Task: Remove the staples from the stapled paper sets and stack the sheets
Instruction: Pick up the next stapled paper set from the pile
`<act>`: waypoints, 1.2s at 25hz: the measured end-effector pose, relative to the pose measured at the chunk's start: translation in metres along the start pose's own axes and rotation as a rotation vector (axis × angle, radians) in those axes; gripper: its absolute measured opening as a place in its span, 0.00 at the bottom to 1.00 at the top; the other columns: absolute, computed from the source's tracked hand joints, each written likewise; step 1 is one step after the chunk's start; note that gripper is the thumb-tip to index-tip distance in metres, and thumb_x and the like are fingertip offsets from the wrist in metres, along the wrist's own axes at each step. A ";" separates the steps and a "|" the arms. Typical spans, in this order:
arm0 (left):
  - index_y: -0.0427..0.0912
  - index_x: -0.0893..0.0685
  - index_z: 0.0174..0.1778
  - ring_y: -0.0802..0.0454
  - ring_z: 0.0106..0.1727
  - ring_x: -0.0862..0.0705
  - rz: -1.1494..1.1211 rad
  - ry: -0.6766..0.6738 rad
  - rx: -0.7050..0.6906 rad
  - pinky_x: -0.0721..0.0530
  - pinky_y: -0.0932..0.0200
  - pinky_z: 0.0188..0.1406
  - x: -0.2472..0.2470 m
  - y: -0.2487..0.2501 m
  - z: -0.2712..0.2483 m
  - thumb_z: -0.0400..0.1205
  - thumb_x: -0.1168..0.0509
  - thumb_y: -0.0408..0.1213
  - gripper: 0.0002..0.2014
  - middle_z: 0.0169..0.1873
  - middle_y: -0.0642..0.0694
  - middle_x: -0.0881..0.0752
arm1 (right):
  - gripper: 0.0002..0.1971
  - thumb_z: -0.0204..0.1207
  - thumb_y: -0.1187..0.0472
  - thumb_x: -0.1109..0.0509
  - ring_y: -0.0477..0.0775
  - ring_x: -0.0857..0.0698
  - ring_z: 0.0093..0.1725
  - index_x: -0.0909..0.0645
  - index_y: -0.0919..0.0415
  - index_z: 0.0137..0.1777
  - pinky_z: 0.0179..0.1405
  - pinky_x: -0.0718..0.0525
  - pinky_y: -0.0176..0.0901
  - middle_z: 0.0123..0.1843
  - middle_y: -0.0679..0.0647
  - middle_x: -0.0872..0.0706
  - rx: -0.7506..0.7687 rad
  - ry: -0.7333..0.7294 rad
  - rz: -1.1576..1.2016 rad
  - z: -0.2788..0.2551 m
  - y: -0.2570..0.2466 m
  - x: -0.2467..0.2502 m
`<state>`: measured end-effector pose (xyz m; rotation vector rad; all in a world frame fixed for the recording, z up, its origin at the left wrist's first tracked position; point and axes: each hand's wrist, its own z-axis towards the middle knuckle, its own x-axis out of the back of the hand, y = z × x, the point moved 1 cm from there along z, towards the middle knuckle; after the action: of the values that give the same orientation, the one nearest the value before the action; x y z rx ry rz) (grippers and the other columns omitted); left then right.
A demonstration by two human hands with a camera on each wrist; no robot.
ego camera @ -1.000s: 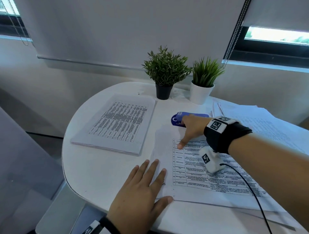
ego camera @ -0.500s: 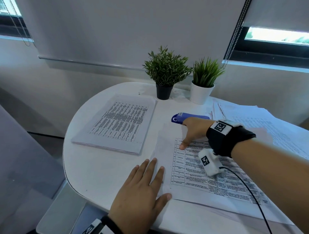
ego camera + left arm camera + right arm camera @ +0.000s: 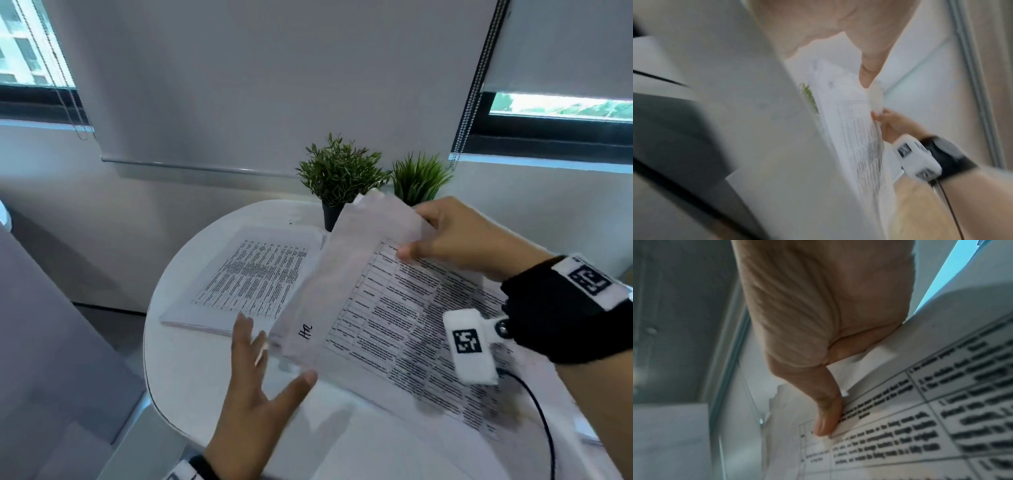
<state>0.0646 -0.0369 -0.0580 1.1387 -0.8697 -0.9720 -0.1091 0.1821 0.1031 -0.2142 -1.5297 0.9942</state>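
From my remote seat, the right hand (image 3: pixel 459 240) pinches the far end of a printed sheet (image 3: pixel 387 308) between thumb and fingers, lifting it clear of the round white table (image 3: pixel 178 359) — the sheet tilts, its far end high and its near end low. The right wrist view confirms it: the thumb (image 3: pixel 824 418) presses on the printed grid while the other fingers sit behind the paper, hidden. The left hand (image 3: pixel 250 404) hovers open at the sheet's near left corner, fingers spread and straight, thumb tip just under the paper's edge; I cannot tell whether it actually touches. The left wrist view is badly blurred, showing only the thumb (image 3: pixel 869 68) pointing toward the raised sheet's edge.

To the left on the table lies a flat stack (image 3: pixel 246 284) of printed sheets, apart from both hands. More loose paper (image 3: pixel 534 411) lies beneath the raised sheet on the right side, though motion blur hides its edges. Two small potted plants stand at the table's far edge by the wall — one in a dark pot (image 3: pixel 337 174), the other (image 3: pixel 419 178) partly hidden behind the lifted sheet. A black strap with a white tag (image 3: pixel 565 305) wraps the right wrist, with a cable (image 3: pixel 544 421) trailing down.
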 end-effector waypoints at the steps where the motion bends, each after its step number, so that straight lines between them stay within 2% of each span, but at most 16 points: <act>1: 0.77 0.47 0.76 0.67 0.76 0.30 -0.120 0.010 0.029 0.32 0.55 0.78 0.002 0.007 0.007 0.57 0.20 0.56 0.55 0.78 0.67 0.32 | 0.10 0.66 0.66 0.18 0.50 0.08 0.43 0.12 0.56 0.46 0.49 0.15 0.47 0.41 0.49 0.07 0.025 0.066 0.087 -0.010 -0.009 0.008; 2: 0.68 0.43 0.79 0.61 0.73 0.24 -0.216 -0.038 0.041 0.25 0.52 0.74 0.001 0.017 0.014 0.58 0.19 0.53 0.55 0.75 0.61 0.25 | 0.12 0.66 0.66 0.18 0.51 0.08 0.44 0.12 0.57 0.49 0.49 0.14 0.48 0.43 0.50 0.07 0.044 0.138 0.183 -0.018 -0.016 0.012; 4: 0.52 0.32 0.76 0.53 0.66 0.16 -0.290 -0.111 -0.006 0.16 0.54 0.63 -0.003 0.040 0.027 0.64 0.21 0.46 0.44 0.66 0.52 0.15 | 0.15 0.64 0.67 0.20 0.54 0.08 0.45 0.13 0.60 0.52 0.49 0.14 0.49 0.44 0.52 0.06 0.078 0.281 0.369 -0.030 -0.025 0.015; 6: 0.48 0.21 0.68 0.51 0.61 0.13 -0.212 -0.052 -0.090 0.15 0.48 0.62 -0.005 0.066 0.039 0.75 0.24 0.42 0.25 0.59 0.51 0.11 | 0.17 0.65 0.64 0.20 0.55 0.08 0.47 0.13 0.60 0.55 0.54 0.13 0.54 0.46 0.53 0.07 0.092 0.386 0.484 -0.039 -0.033 0.011; 8: 0.48 0.16 0.62 0.52 0.58 0.11 -0.166 0.055 -0.183 0.15 0.47 0.61 -0.008 0.085 0.050 0.80 0.30 0.39 0.14 0.54 0.51 0.09 | 0.14 0.71 0.59 0.23 0.53 0.08 0.47 0.14 0.55 0.57 0.58 0.14 0.59 0.47 0.50 0.07 0.109 0.432 0.473 -0.047 -0.042 0.006; 10: 0.45 0.15 0.60 0.53 0.56 0.11 -0.228 0.106 -0.255 0.14 0.55 0.56 -0.009 0.105 0.059 0.80 0.33 0.35 0.12 0.51 0.52 0.08 | 0.11 0.75 0.53 0.27 0.49 0.09 0.48 0.16 0.48 0.57 0.59 0.14 0.60 0.48 0.44 0.07 0.155 0.455 0.431 -0.055 -0.050 0.005; 12: 0.47 0.15 0.57 0.55 0.54 0.10 -0.266 0.119 -0.328 0.14 0.65 0.50 -0.007 0.122 0.063 0.79 0.35 0.32 0.12 0.50 0.53 0.08 | 0.13 0.74 0.50 0.30 0.45 0.09 0.51 0.18 0.46 0.59 0.59 0.14 0.59 0.51 0.42 0.08 0.231 0.500 0.475 -0.065 -0.053 0.007; 16: 0.53 0.11 0.49 0.52 0.49 0.10 -0.202 -0.018 -0.311 0.13 0.54 0.49 -0.001 0.124 0.061 0.69 0.21 0.48 0.14 0.47 0.48 0.08 | 0.19 0.72 0.46 0.31 0.46 0.12 0.59 0.22 0.44 0.64 0.66 0.18 0.59 0.58 0.44 0.10 0.221 0.550 0.663 -0.076 -0.035 -0.006; 18: 0.57 0.10 0.49 0.50 0.50 0.09 -0.153 -0.119 -0.229 0.13 0.50 0.52 -0.002 0.116 0.057 0.62 0.23 0.53 0.20 0.48 0.47 0.08 | 0.20 0.73 0.45 0.32 0.41 0.13 0.60 0.25 0.41 0.66 0.68 0.20 0.56 0.59 0.40 0.11 0.178 0.527 0.632 -0.079 -0.026 -0.019; 20: 0.60 0.10 0.49 0.48 0.51 0.09 -0.178 -0.162 -0.164 0.12 0.51 0.52 -0.002 0.108 0.055 0.59 0.23 0.52 0.21 0.49 0.48 0.08 | 0.21 0.73 0.40 0.29 0.40 0.13 0.60 0.26 0.38 0.66 0.64 0.17 0.49 0.60 0.40 0.12 0.187 0.529 0.634 -0.081 -0.020 -0.025; 22: 0.60 0.10 0.49 0.49 0.51 0.09 -0.209 -0.166 -0.131 0.12 0.52 0.51 -0.001 0.103 0.055 0.59 0.24 0.52 0.20 0.49 0.48 0.08 | 0.26 0.69 0.34 0.27 0.44 0.12 0.60 0.23 0.41 0.65 0.60 0.14 0.49 0.59 0.43 0.10 0.187 0.534 0.690 -0.079 -0.018 -0.027; 24: 0.58 0.10 0.50 0.48 0.50 0.09 -0.136 -0.133 -0.132 0.12 0.51 0.51 -0.004 0.098 0.055 0.63 0.23 0.52 0.18 0.47 0.46 0.08 | 0.27 0.69 0.34 0.27 0.47 0.12 0.59 0.20 0.46 0.63 0.62 0.16 0.52 0.56 0.43 0.09 0.139 0.515 0.707 -0.076 -0.018 -0.032; 26: 0.45 0.10 0.46 0.45 0.47 0.09 -0.067 -0.040 -0.096 0.11 0.50 0.48 -0.006 0.100 0.057 0.71 0.22 0.48 0.13 0.43 0.42 0.08 | 0.29 0.66 0.33 0.28 0.43 0.12 0.58 0.22 0.43 0.65 0.65 0.18 0.57 0.57 0.40 0.10 0.114 0.505 0.631 -0.070 -0.019 -0.035; 27: 0.42 0.10 0.44 0.49 0.44 0.09 -0.039 0.003 -0.108 0.11 0.54 0.45 -0.003 0.104 0.059 0.75 0.24 0.43 0.08 0.40 0.44 0.08 | 0.33 0.63 0.33 0.27 0.41 0.13 0.59 0.26 0.41 0.68 0.66 0.18 0.57 0.58 0.39 0.11 0.115 0.544 0.586 -0.069 -0.020 -0.033; 28: 0.43 0.10 0.41 0.54 0.41 0.09 0.020 0.027 -0.187 0.13 0.59 0.41 0.002 0.111 0.061 0.79 0.27 0.38 0.04 0.37 0.48 0.08 | 0.39 0.60 0.32 0.24 0.40 0.16 0.63 0.31 0.39 0.72 0.69 0.20 0.56 0.62 0.38 0.14 0.127 0.613 0.537 -0.070 -0.021 -0.029; 30: 0.52 0.14 0.40 0.60 0.35 0.13 0.270 -0.012 -0.461 0.15 0.61 0.36 0.016 0.129 0.067 0.82 0.33 0.37 0.07 0.34 0.55 0.11 | 0.49 0.58 0.35 0.19 0.38 0.26 0.74 0.41 0.36 0.78 0.75 0.29 0.44 0.73 0.39 0.24 0.188 0.773 0.334 -0.079 -0.029 -0.011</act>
<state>0.0301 -0.0569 0.0827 0.6062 -0.7360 -0.8939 -0.0251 0.1927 0.1065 -0.6519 -0.7010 1.1296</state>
